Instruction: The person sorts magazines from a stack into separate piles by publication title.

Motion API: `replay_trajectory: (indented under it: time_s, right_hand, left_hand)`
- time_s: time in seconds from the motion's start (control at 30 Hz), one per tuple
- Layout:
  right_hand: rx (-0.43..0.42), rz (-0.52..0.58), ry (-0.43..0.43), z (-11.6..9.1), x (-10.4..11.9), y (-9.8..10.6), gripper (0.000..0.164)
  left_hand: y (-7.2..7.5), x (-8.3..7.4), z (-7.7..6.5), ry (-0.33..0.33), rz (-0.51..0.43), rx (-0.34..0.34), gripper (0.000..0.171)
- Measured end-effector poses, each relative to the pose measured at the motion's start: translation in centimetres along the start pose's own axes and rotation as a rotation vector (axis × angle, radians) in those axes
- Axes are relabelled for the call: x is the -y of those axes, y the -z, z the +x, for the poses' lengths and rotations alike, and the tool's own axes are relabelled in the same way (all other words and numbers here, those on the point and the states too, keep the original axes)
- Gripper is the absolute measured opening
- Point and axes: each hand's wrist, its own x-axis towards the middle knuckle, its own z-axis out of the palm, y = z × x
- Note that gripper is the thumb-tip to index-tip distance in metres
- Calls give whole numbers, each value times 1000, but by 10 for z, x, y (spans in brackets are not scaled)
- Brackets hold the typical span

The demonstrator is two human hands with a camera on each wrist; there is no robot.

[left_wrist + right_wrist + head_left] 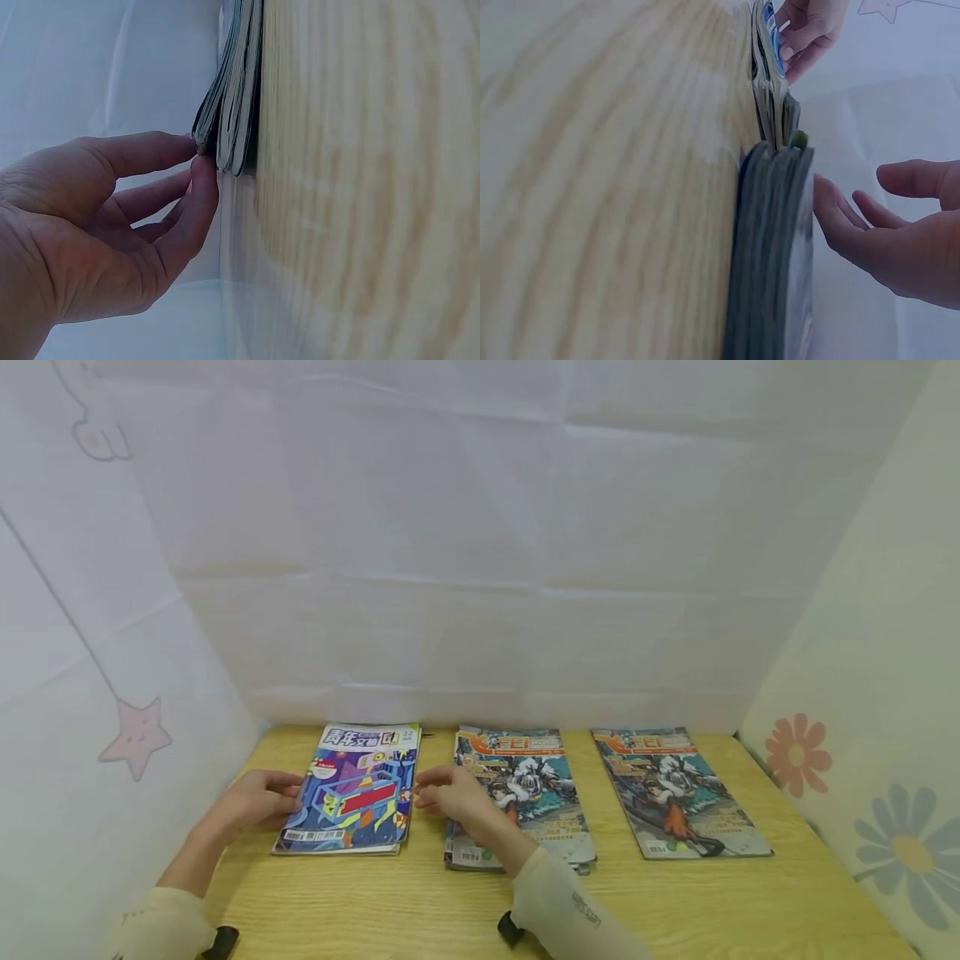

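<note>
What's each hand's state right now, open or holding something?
Left hand: holding the purple, rectangular paper magazine by its edge.
Right hand: open, holding nothing.

Left hand (257, 798) pinching; right hand (459, 796) relaxed, loosely curved.

One left hand (261, 797), one right hand (454, 793), three face-up magazine covers (551, 777) and one wooden table (360, 910).

Of the three covers, one belongs to a purple-covered magazine (360, 789) at left; the other two match, one on the middle magazine (551, 822), one on the right magazine (682, 793). The left and middle piles each hold more than one issue, exact numbers unclear; whether the right spot holds one or several cannot be told. Also counted: two pale sleeves, left sleeve (161, 927) and right sleeve (562, 906); one pink star (137, 737); and two large flowers, one red flower (797, 755), one blue flower (911, 852).
</note>
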Motion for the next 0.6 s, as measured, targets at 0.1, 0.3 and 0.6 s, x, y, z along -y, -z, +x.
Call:
replay_trajectory:
  time_s: [0.1, 0.3, 0.6]
  right_hand:
    - [30, -22, 35, -9, 5, 7, 27]
    - [74, -23, 81, -22, 16, 30, 29]
    - [14, -96, 65, -38, 20, 58, 28]
  left_hand:
    - [0, -1, -1, 0, 4, -1, 57]
    - [2, -6, -1, -40, 101, -33, 53]
    - [-2, -17, -8, -101, 257, -110, 45]
